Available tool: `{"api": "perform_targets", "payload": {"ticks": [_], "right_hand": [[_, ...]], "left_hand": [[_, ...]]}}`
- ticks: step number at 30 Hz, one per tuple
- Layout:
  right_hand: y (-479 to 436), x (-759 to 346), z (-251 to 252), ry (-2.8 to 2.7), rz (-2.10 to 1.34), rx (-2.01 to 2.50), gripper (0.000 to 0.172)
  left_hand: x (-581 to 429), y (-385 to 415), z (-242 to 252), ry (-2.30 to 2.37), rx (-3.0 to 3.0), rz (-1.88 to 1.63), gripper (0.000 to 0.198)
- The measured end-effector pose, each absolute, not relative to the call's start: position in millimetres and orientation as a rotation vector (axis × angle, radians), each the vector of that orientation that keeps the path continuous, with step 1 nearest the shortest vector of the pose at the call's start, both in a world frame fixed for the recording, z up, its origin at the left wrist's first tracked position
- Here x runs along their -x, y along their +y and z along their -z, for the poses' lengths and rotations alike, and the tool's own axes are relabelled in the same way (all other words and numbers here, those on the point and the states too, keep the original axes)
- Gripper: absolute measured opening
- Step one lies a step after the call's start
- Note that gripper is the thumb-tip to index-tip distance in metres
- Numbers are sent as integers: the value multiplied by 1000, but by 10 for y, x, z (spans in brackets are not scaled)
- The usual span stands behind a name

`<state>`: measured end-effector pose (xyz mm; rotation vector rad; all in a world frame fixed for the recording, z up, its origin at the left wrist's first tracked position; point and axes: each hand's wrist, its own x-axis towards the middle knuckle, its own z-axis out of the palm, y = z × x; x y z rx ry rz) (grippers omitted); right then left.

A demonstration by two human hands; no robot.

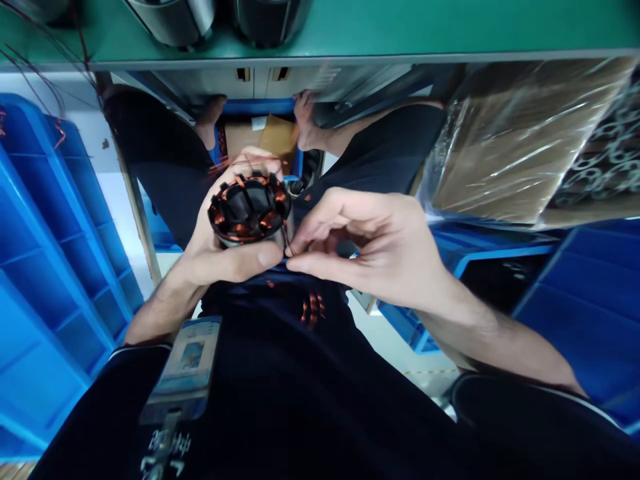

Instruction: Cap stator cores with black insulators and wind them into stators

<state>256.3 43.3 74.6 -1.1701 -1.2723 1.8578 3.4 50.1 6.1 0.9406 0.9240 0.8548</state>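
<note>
While the person's left hand (207,260) clasps a round, metal-walled stator with black insulation and copper-coloured coils (249,208), its fingers wrapped around the wall, the head view shows the stator above the lap, coil end up. Right of the stator, the right hand (385,247) brings thumb and index fingertips close together at a thin, dark wire (286,241); I cannot tell whether they clamp it. A green counter (425,27) lies beyond the stator. The step in hand looks like handling that wire; the next move seems to call for a sure pinch and a steady stator.
</note>
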Motion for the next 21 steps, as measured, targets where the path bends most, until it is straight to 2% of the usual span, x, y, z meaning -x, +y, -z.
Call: {"api": "perform_targets", "payload": {"ticks": [5,8,11,13,15,17,19,21], "right_hand": [[297,-2494,-676,-1274,-1784,1251,14],[235,-2527,-564,-1481,-1681,1239,7],[296,-2675,-454,-1721,-1709,1088,8],[419,-2831,-422,-1639,-1773,1134,10],[579,-2977,-457,-1405,-1840,1221,24],[732,-3052,-562,-1279,-1957,1192,30],[843,-3035,-710,-1318,-2119,1083,21],[901,-2952,-856,-1406,-2217,1012,12]], "left_hand": [[-59,374,-53,1040,-801,-774,80],[-139,322,-37,1049,-831,-824,79],[-188,303,-105,998,-1076,-958,60],[-187,308,-196,960,-1234,-973,51],[-173,313,-285,910,-1283,-940,62],[-157,306,-339,849,-1233,-883,83],[-148,279,-355,821,-1135,-781,95],[-143,236,-352,869,-1018,-715,91]]}}
